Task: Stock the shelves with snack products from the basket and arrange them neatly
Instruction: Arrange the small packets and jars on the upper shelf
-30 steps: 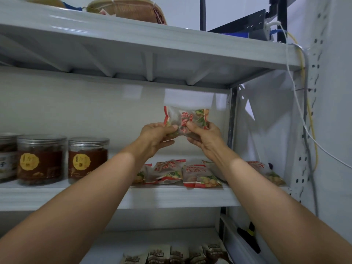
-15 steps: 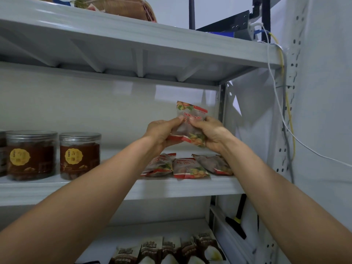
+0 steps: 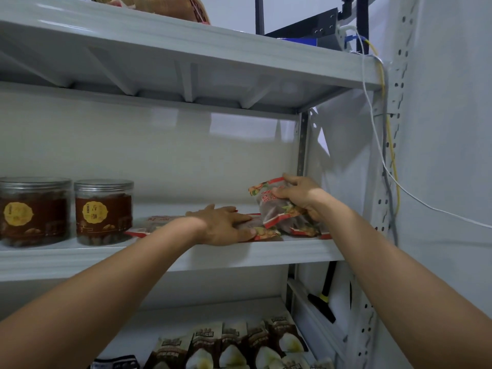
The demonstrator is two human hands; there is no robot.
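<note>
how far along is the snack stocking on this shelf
Done: several red-edged packets lie flat on the middle shelf beside two jars. In hand: the right hand grips another packet above them, while the left hand presses on the row. Left: setting it down and tidying. The basket isn't visible.

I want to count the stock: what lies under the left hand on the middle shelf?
The left hand presses flat on a red-edged snack packet. Another packet shows behind the wrist. Anything beneath the palm is hidden.
</note>
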